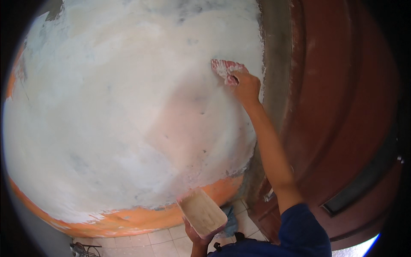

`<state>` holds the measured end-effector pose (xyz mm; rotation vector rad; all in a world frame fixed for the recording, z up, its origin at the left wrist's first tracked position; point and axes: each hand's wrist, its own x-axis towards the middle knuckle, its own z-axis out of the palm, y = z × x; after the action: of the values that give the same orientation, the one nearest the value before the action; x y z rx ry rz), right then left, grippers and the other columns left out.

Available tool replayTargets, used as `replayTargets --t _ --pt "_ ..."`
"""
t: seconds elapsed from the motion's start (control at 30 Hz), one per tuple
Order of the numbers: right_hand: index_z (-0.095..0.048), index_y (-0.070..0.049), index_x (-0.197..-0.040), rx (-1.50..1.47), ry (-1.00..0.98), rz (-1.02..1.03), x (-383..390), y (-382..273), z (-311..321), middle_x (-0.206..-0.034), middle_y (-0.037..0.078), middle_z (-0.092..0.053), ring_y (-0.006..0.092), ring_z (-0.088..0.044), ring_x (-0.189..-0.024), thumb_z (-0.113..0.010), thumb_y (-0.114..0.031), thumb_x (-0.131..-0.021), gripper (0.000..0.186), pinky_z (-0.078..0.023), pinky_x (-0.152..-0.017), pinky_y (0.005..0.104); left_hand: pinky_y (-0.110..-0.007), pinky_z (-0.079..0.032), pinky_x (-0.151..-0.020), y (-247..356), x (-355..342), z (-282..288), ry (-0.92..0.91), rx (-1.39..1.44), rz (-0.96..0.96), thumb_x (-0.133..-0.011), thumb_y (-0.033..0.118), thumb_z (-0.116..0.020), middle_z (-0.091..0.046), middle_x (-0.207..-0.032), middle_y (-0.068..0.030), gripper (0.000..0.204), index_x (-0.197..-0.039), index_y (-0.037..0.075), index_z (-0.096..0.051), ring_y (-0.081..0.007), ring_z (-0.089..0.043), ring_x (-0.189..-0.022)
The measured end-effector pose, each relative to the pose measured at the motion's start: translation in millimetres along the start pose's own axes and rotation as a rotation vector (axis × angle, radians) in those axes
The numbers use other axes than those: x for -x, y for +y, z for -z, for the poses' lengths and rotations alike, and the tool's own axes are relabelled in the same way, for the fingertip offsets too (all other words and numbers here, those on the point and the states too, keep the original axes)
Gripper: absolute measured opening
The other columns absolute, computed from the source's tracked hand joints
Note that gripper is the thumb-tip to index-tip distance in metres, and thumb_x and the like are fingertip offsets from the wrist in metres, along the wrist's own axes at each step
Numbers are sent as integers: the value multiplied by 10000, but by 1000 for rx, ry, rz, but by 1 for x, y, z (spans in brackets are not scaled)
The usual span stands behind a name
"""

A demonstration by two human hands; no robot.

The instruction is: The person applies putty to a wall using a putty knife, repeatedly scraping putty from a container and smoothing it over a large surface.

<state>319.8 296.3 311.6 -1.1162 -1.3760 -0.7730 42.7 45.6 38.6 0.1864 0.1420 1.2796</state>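
My right hand (247, 88) is closed around a red plastering spreader (224, 69) smeared with white filler. Its blade lies against the upper right of a wall (115, 85) coated in whitish filler, close to the coat's right edge. Low in front of me, my left hand (192, 233) grips a rectangular tray (202, 213) from below and its left side. A thin beige layer covers the inside of the tray, and its rim is smeared. Most of the left hand's fingers are hidden under the tray.
A bare grey strip (276, 85) separates the wall from a dark red panelled door (329, 85) on the right. Orange paint (150, 219) shows along the wall's bottom. Pale floor tiles (165, 248) carry a bluish bucket-like container (231, 222) behind the tray and a metal rack (85, 249) at lower left.
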Motion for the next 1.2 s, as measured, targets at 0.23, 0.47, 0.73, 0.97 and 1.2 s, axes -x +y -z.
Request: replayTargets --t 0.23,0.47,0.73,0.97,1.2 --pt "-690 -62 -931 -78 -69 -46 47 -11 3 -872 111 -665 285 -638 -757 -737 -59 -569 365 -510 -661 357 -643 -342 -966 3 2 -15 -52 -470 -59 -891 632 -318 -366 -1398 -150 738 -1430 135 -234 -413 -399 -1246" --pt "-630 -17 -1110 -464 165 -306 14 -11 16 -1054 171 -644 310 -643 -859 -600 22 -621 492 -513 -777 363 -597 -374 -953 4 -1 -3 11 -153 -19 -905 600 -309 -405 -1345 -163 701 -1403 109 -264 -396 -435 -1207" --pt "-543 -62 -1248 54 -269 7 39 -1 -38 -1366 183 -437 330 -412 -1271 -675 -60 -624 638 -419 -1003 378 -524 -429 -922 3 3 -15 146 -65 -93 -939 560 -227 -459 -1266 -179 661 -1368 64 -307 -371 -492 -1145" --pt "-645 -42 -1095 -30 -282 121 94 12 -6 -1087 189 -618 323 -612 -970 -636 12 -578 519 -507 -799 377 -532 -418 -934 11 -4 -6 78 -158 -74 -937 564 -225 -447 -1284 -174 665 -1369 66 -308 -369 -478 -1161" --pt "-688 -52 -979 -181 54 28 -21 -3 35 -871 164 -661 305 -647 -782 -624 5 -584 404 -519 -713 340 -540 -397 -953 9 9 -9 97 -40 -54 -933 572 -232 -439 -1294 -171 668 -1375 77 -308 -364 -464 -1179"
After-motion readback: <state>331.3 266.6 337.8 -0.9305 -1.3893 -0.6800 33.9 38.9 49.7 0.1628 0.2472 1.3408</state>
